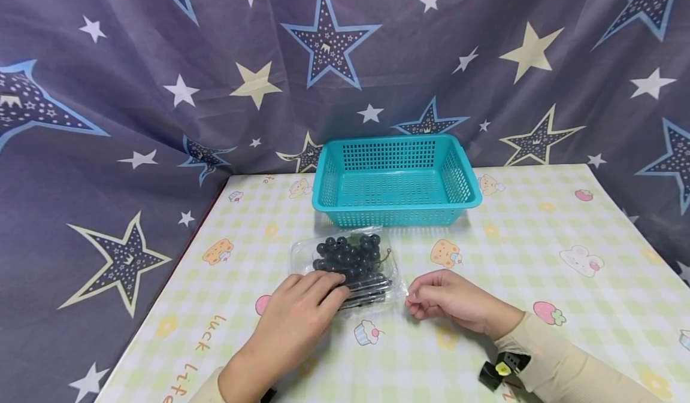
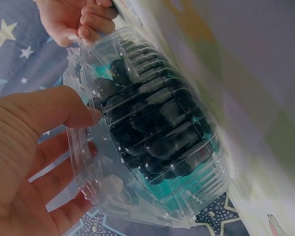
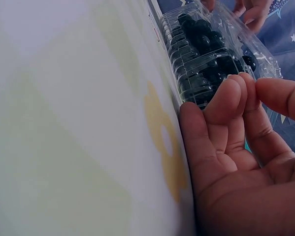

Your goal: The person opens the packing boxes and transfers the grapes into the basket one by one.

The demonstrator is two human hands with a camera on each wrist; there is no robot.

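Note:
A clear plastic clamshell (image 1: 302, 253) holds a bunch of dark grapes (image 1: 353, 259) near the middle of the table. My left hand (image 1: 304, 301) grips its near left edge. In the left wrist view the thumb (image 2: 78, 110) lies over the rim and the other fingers show behind the clear plastic. The ribbed wall (image 2: 186, 118) faces that camera, with grapes close behind it. At the clamshell's right corner, my right hand (image 1: 450, 298) pinches the plastic edge between thumb and forefinger. Its remaining fingers (image 3: 226, 98) are curled close to the tablecloth.
Just behind the clamshell stands a turquoise perforated basket (image 1: 396, 217) with nothing in it. A checked tablecloth (image 1: 512, 247) with printed bears and strawberries covers the table. Dark star-patterned cloth (image 1: 215, 32) hangs behind and along the sides.

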